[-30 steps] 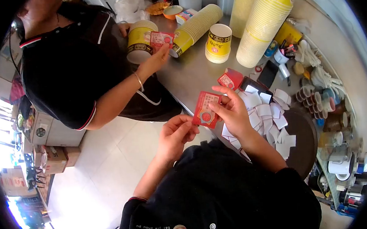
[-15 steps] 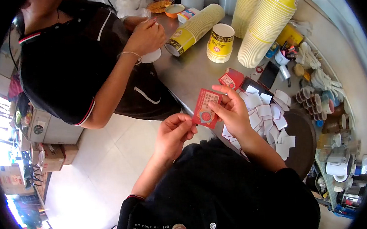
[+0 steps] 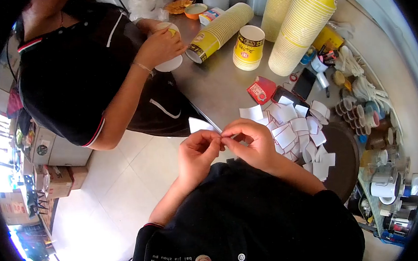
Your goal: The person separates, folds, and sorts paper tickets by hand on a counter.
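Note:
My left hand (image 3: 197, 155) and my right hand (image 3: 252, 144) meet fingertip to fingertip in front of my apron. A white card (image 3: 200, 125) sticks up from behind the fingers of my left hand, which is closed on it. My right hand's thumb and forefinger are pinched at the same spot; what lies between them is too small to make out. Just beyond my right hand spreads a heap of white-backed cards (image 3: 286, 136) with reddish edges. A stack of red printed cards (image 3: 262, 90) rests past the heap.
A co-worker (image 3: 71, 76) on the left handles a paper cup (image 3: 170, 29). Yellow paper cups (image 3: 248, 47) stand on the metal table (image 3: 206, 85), near a lying stack (image 3: 222, 31) and a tall stack (image 3: 303, 26). Phones (image 3: 304, 84) and a dark round tray (image 3: 342, 160) are at the right.
The red card held between my hands no longer shows its printed face; a white card now shows at my left hand. My right hand has come down to my left. The co-worker's cup has come into view.

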Available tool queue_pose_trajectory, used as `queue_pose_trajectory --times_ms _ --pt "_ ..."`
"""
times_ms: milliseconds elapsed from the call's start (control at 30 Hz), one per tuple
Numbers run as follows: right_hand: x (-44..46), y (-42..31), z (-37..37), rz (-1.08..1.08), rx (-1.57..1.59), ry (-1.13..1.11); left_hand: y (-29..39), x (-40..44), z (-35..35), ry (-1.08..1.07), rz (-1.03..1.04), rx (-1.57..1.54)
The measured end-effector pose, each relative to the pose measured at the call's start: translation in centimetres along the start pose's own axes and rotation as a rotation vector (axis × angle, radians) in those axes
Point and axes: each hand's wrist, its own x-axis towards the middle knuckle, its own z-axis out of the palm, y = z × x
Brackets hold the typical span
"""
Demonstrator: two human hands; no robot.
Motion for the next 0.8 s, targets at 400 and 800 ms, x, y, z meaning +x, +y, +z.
queue_pose_trajectory --times_ms 400,800 --pt "-0.7 1.2 -7.3 0.126 -0.148 0.366 -2.4 1.7 0.0 0.025 -0.035 0.152" --pt "-3.2 0.6 -12.0 -0.066 -0.337 0.676 -14.7 13.6 7.2 -0.262 -0.025 0.768"
